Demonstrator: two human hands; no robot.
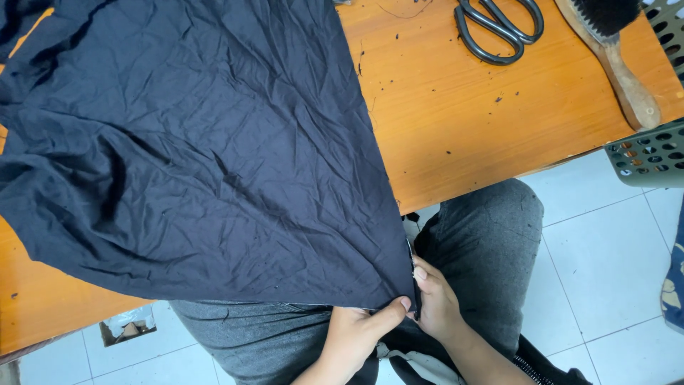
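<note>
Navy cloth [192, 157] corner pinched by both hands: left [353, 335], right [436, 303], thumbs meeting.

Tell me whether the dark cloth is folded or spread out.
Spread out: the dark cloth lies wrinkled across the table, its corner pinched by both hands.

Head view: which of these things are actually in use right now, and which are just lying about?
In use:
- dark navy cloth, spread over the wooden table, its corner pinched by both hands
- left hand, thumb on the cloth corner
- right hand, grip on the same corner

Lying about:
- black scissors
- wooden-handled brush
- green perforated basket
</note>
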